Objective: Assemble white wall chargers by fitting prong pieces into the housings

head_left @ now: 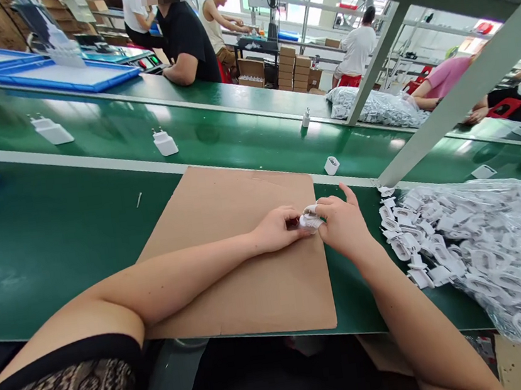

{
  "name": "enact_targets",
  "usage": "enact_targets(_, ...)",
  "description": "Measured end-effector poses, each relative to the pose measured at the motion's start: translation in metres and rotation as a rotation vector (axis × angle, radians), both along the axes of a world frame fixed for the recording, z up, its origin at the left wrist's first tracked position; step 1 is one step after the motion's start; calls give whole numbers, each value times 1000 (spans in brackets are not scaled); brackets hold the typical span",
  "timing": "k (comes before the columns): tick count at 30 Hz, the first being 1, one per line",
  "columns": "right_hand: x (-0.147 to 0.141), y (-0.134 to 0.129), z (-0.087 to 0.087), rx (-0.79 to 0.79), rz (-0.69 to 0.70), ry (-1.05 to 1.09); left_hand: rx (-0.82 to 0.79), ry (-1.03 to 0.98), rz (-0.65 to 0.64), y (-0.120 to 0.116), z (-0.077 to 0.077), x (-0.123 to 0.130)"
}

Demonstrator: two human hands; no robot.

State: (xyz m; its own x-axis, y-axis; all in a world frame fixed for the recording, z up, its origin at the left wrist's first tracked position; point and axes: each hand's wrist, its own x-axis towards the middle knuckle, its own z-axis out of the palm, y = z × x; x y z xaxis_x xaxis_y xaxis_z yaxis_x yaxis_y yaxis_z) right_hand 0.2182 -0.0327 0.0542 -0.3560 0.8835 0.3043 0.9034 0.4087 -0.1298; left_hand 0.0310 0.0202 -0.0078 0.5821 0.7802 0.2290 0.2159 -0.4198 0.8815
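Over the right side of a brown cardboard sheet (262,289), my two hands meet around a small white plastic charger part (310,220). My left hand (280,229) grips it from the left, fingers curled round it. From the right, my right hand (342,223) pinches it between thumb and fingers, the little finger sticking up. The fingers partly hide the part, so its exact shape is unclear. Close to my right hand, a white charger housing (331,165) rests on the green conveyor belt (235,141).
At right, a clear plastic bag (509,247) spills white plastic parts on the bench. White plug chargers (165,143) stand along the belt. A small pin (139,200) lies left of the cardboard. Blue trays (65,76) sit far left. A slanted metal post (456,88) rises at right; people work beyond.
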Motion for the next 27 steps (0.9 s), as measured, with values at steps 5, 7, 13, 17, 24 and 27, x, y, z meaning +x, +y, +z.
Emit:
enact_targets(5,-1,-6,-16,41,-63,129,-36,-26,-9,-3,-3,1)
enact_targets(7,7,-2,-24,37,-63,255,-90,-27,-16,-2,-3,1)
enact_targets(13,77,29,-38,202,-533,335,-115,21,223,60,7,3)
enact_targets(17,114,39,-46,4,-880,132,-61,101,525,140,11,2)
enact_targets(24,114,40,-45,-147,-892,-71,-35,317,764,204,12,1)
enact_targets(27,112,39,-41,-83,-841,-81,174,367,917,195,12,13)
